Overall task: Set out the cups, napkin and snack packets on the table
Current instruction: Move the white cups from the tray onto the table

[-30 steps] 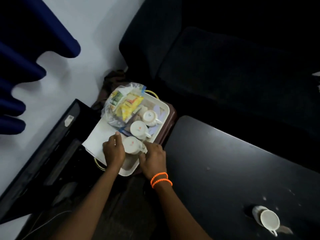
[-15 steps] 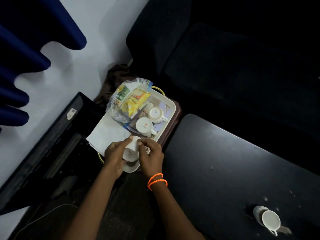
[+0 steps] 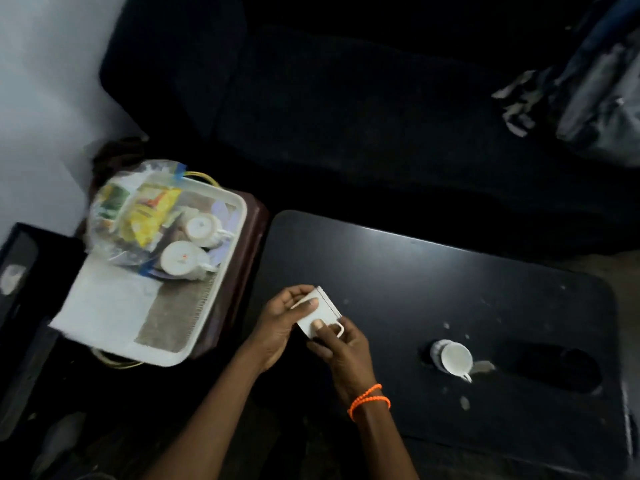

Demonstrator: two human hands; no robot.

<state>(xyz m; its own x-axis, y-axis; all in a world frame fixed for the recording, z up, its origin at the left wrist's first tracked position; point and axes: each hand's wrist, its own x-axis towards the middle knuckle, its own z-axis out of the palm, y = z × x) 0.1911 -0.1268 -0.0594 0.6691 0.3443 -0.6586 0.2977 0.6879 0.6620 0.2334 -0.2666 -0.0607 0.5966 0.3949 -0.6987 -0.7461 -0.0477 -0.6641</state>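
Note:
Both hands hold one white cup (image 3: 320, 315) over the near left part of the black table (image 3: 433, 282). My left hand (image 3: 284, 318) wraps its side and my right hand (image 3: 337, 348) grips by the handle, an orange bracelet on that wrist. Another white cup (image 3: 453, 358) stands on the table to the right. On the white tray (image 3: 228, 244) at the left are two upturned cups (image 3: 180, 259) (image 3: 201, 228), a clear bag of snack packets (image 3: 138, 216) and a white napkin (image 3: 104, 303).
The tray rests on a dark brown stand (image 3: 242, 268) beside the table. A dark sofa (image 3: 346, 116) runs along the far side, with a grey bag (image 3: 599, 95) at its right end. A black box (image 3: 20, 271) sits at the far left.
Both hands lifted the nearest cup off the tray and carried it right, over the table. The view swung right with them.

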